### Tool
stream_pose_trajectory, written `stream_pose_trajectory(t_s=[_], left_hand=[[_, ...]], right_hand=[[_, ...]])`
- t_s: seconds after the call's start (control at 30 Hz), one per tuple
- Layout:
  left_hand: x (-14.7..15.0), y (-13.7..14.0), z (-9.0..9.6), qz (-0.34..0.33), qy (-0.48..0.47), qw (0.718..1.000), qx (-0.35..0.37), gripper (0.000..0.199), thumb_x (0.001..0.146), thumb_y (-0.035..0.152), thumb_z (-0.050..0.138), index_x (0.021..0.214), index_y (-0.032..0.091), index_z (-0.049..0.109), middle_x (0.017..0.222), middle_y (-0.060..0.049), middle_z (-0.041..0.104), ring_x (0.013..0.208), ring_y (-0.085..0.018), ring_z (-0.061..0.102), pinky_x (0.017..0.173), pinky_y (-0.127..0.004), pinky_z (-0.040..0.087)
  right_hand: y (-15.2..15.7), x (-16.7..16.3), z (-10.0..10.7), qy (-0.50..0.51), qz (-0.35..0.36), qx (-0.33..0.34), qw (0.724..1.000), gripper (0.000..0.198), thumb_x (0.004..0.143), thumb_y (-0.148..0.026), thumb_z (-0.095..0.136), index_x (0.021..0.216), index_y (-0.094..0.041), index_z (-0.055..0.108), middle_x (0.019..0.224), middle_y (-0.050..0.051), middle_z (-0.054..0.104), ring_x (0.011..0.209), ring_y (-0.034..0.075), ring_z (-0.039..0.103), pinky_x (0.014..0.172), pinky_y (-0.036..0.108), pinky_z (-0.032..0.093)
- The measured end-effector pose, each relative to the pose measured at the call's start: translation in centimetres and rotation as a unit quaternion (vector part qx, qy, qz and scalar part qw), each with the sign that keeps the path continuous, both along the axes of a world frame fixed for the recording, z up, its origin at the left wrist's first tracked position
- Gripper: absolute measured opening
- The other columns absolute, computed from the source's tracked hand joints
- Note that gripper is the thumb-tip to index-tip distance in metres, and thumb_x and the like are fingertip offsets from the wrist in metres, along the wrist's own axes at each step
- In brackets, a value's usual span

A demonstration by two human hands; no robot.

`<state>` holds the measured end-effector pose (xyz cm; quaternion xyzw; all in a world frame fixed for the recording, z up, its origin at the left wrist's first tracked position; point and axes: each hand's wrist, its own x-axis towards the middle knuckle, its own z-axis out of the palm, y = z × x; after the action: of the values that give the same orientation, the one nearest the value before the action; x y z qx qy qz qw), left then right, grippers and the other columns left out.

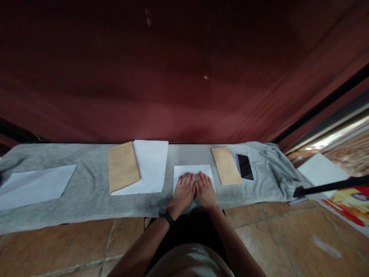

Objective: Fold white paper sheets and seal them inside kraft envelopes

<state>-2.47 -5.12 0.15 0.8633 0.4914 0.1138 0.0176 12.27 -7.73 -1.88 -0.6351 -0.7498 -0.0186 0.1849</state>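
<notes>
Both hands rest side by side on a white sheet of paper (180, 169), which lies on the grey cloth right in front of me. My left hand (185, 187) is flat, its fingers stretched forward over the paper; a dark band circles that wrist. Beside it my right hand (205, 188) also presses flat, fingers extended. The thumbs nearly meet in the middle. Under the palms the near part of the sheet is hidden. Neither hand grips anything.
To the left, a brown envelope (122, 167) overlaps a stack of white paper (152, 165); another white sheet (37, 186) lies farther left. On the right are more brown envelopes (226, 165) and a phone (245, 167). A red curtain (184, 96) hangs behind the cloth-covered table (92, 204).
</notes>
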Motion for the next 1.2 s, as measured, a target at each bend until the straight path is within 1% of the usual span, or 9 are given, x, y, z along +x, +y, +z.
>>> stream_pose_trajectory(t_s=[0.1, 0.17, 0.43, 0.63, 0.7, 0.77, 0.9, 1.03, 1.2], left_hand=[[-0.6, 0.5, -0.5, 0.001, -0.009, 1.000, 0.013, 0.052, 0.100, 0.029, 0.036, 0.150, 0.013, 0.040, 0.159, -0.014, 0.036, 0.149, -0.027, 0.030, 0.122, -0.048, 0.023], [-1.1, 1.0, -0.7, 0.021, -0.011, 1.000, 0.013, 0.054, 0.100, 0.031, 0.036, 0.151, 0.013, 0.039, 0.161, -0.014, 0.033, 0.150, -0.026, 0.027, 0.123, -0.048, 0.022], [-2.8, 3.2, -1.2, 0.089, -0.015, 0.996, 0.017, 0.061, 0.100, 0.034, 0.032, 0.152, 0.003, 0.034, 0.160, -0.018, 0.031, 0.150, -0.028, 0.025, 0.123, -0.046, 0.022], [-2.8, 3.2, -0.9, 0.106, -0.011, 0.994, 0.022, 0.061, 0.099, 0.035, 0.032, 0.152, 0.004, 0.035, 0.159, -0.018, 0.031, 0.150, -0.029, 0.025, 0.122, -0.049, 0.022], [-2.7, 3.1, -0.6, 0.102, -0.012, 0.994, 0.024, 0.060, 0.099, 0.036, 0.034, 0.152, 0.008, 0.037, 0.160, -0.017, 0.032, 0.150, -0.029, 0.025, 0.121, -0.051, 0.023], [-2.6, 3.0, -0.3, 0.096, -0.009, 0.995, 0.025, 0.057, 0.099, 0.035, 0.035, 0.152, 0.013, 0.039, 0.160, -0.015, 0.033, 0.150, -0.030, 0.026, 0.121, -0.053, 0.024], [-2.7, 3.0, 0.1, 0.083, 0.008, 0.996, 0.017, 0.055, 0.099, 0.030, 0.036, 0.152, 0.016, 0.040, 0.159, -0.013, 0.036, 0.149, -0.030, 0.030, 0.121, -0.054, 0.022], [-2.6, 3.1, 0.3, 0.061, 0.013, 0.998, 0.014, 0.055, 0.098, 0.029, 0.034, 0.151, 0.015, 0.040, 0.157, -0.013, 0.039, 0.149, -0.029, 0.029, 0.122, -0.054, 0.020], [-1.4, 3.1, 0.3, 0.023, 0.021, 0.999, 0.010, 0.055, 0.098, 0.026, 0.032, 0.150, 0.011, 0.041, 0.158, -0.012, 0.037, 0.151, -0.027, 0.024, 0.124, -0.053, 0.017]], right_hand=[[0.2, 0.1, -0.2, -0.018, -0.025, -0.001, 1.000, 0.050, 0.104, -0.032, 0.034, 0.152, -0.016, 0.040, 0.159, 0.013, 0.037, 0.146, 0.026, 0.034, 0.117, 0.045, 0.028], [0.3, 0.6, -0.4, -0.022, -0.048, 0.007, 0.999, 0.052, 0.105, -0.035, 0.034, 0.152, -0.014, 0.038, 0.159, 0.015, 0.036, 0.146, 0.027, 0.034, 0.117, 0.046, 0.029], [0.2, 1.7, -1.2, -0.016, -0.103, 0.026, 0.994, 0.060, 0.105, -0.042, 0.029, 0.152, -0.004, 0.035, 0.155, 0.021, 0.040, 0.143, 0.030, 0.039, 0.115, 0.046, 0.031], [0.8, 0.5, 0.2, -0.005, -0.163, -0.002, 0.987, 0.056, 0.105, -0.035, 0.028, 0.147, -0.001, 0.042, 0.153, 0.024, 0.042, 0.143, 0.033, 0.038, 0.117, 0.051, 0.027], [1.8, -0.3, 0.9, 0.004, -0.140, -0.009, 0.990, 0.054, 0.105, -0.033, 0.028, 0.148, -0.004, 0.043, 0.155, 0.020, 0.040, 0.144, 0.031, 0.037, 0.117, 0.051, 0.026], [3.0, -1.3, 1.5, 0.016, -0.084, -0.016, 0.996, 0.053, 0.105, -0.034, 0.027, 0.149, -0.010, 0.043, 0.156, 0.015, 0.040, 0.145, 0.028, 0.037, 0.118, 0.047, 0.026], [4.6, -2.5, 1.5, 0.029, -0.003, -0.036, 0.999, 0.048, 0.106, -0.034, 0.029, 0.146, -0.017, 0.048, 0.154, 0.009, 0.045, 0.144, 0.023, 0.039, 0.120, 0.044, 0.025], [4.9, -2.1, 0.9, 0.020, 0.008, -0.031, 0.999, 0.049, 0.105, -0.033, 0.031, 0.149, -0.017, 0.044, 0.154, 0.010, 0.044, 0.144, 0.023, 0.038, 0.120, 0.046, 0.025], [4.7, -1.0, 0.9, 0.008, -0.004, -0.034, 0.999, 0.049, 0.105, -0.031, 0.029, 0.150, -0.019, 0.043, 0.157, 0.008, 0.040, 0.144, 0.027, 0.037, 0.119, 0.050, 0.024]])
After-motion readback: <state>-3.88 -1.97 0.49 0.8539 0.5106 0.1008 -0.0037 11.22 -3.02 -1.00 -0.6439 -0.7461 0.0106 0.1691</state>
